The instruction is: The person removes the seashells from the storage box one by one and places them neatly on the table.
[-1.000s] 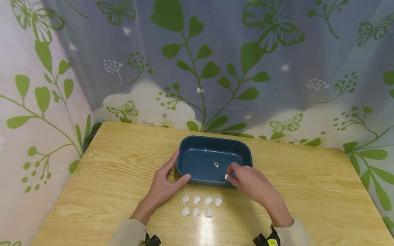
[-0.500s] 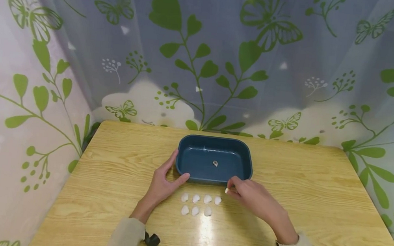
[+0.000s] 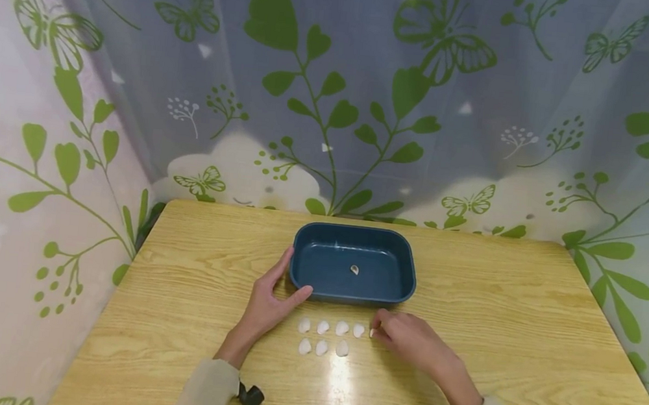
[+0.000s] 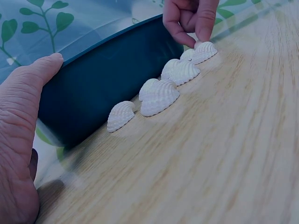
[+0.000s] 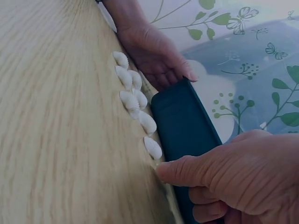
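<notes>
A dark blue rectangular tub (image 3: 350, 296) stands on the table, with one small brown-and-white shell (image 3: 355, 269) lying inside. My left hand (image 3: 265, 301) spans its near left corner, thumb along the front rim and straight fingers against the left side. Below the tub, white ribbed seashells (image 4: 160, 97) lie in two rows, the upper row longer. My right hand (image 3: 413, 341) pinches a small white shell (image 3: 372, 332) between thumb and index finger, at the right end of the upper row and low at the tabletop. The fingers hide most of this shell.
The wood-grain table (image 3: 209, 237) extends to both sides of the tub. Behind it hangs a curtain (image 3: 334, 99) printed with green leaves and butterflies. Each wrist carries a small black camera (image 3: 250, 397).
My right hand has brought the pinched shell out from over the tub's near right corner, down toward me beside the upper row. The left hand has stayed at the tub.
</notes>
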Tool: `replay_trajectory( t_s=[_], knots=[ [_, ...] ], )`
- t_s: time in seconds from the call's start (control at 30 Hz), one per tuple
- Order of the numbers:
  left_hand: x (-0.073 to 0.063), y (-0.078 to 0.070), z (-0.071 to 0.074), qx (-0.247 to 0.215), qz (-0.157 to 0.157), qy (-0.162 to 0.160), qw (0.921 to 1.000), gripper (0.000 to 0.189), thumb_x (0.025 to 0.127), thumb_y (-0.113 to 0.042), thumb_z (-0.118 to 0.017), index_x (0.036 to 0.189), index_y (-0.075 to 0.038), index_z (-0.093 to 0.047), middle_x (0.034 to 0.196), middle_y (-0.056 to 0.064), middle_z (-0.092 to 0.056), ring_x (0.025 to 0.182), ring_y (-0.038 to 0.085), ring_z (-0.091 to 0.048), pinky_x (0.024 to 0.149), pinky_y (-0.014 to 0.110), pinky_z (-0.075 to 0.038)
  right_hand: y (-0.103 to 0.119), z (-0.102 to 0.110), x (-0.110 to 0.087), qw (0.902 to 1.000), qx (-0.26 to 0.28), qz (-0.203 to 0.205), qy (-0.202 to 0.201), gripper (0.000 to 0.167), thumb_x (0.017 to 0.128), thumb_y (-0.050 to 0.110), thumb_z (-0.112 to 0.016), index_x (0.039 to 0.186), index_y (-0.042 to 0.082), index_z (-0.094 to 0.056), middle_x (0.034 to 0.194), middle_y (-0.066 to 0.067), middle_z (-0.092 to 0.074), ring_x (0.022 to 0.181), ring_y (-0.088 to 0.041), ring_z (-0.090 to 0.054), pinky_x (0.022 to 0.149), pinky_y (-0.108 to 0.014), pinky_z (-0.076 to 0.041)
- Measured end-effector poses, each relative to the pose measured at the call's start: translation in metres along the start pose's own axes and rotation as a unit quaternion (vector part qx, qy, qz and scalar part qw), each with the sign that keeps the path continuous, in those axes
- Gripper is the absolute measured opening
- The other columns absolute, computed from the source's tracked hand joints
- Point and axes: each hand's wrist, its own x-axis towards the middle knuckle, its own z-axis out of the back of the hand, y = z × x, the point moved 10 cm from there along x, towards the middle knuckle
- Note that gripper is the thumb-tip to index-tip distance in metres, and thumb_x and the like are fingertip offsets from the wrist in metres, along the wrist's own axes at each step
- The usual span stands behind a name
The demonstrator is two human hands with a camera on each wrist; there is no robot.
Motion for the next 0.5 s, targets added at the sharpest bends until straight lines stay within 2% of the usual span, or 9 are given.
replay_trajectory(
  t_s=[0.17, 0.5],
  knots=[
    [-0.0006, 0.0008, -0.0006, 0.001, 0.003, 0.001, 1.0000, 0.088, 0.094, -0.030, -0.081, 0.166, -0.020, -0.031, 0.169, 0.000, -0.031, 0.156, 0.016, -0.027, 0.127, 0.046, -0.025, -0.0011, -0.0034, -0.0007, 1.0000, -0.006, -0.001, 0.001, 0.004, 0.099, 0.010, -0.071, 0.099, 0.010, -0.067, 0.078, 0.005, -0.063, 0.061, -0.002, -0.047, 0.057, -0.025, -0.046],
    [0.0001, 0.0000, -0.0003, 0.004, 0.001, 0.001, 1.0000, 0.088, 0.094, -0.030, -0.080, 0.166, -0.019, -0.031, 0.169, -0.003, -0.031, 0.156, 0.017, -0.027, 0.127, 0.046, -0.026, -0.0037, -0.0061, -0.0007, 0.9998, 0.018, 0.002, 0.004, 0.006, 0.099, 0.008, -0.071, 0.105, 0.010, -0.068, 0.081, 0.005, -0.067, 0.063, 0.000, -0.047, 0.058, -0.024, -0.047]
  ],
)
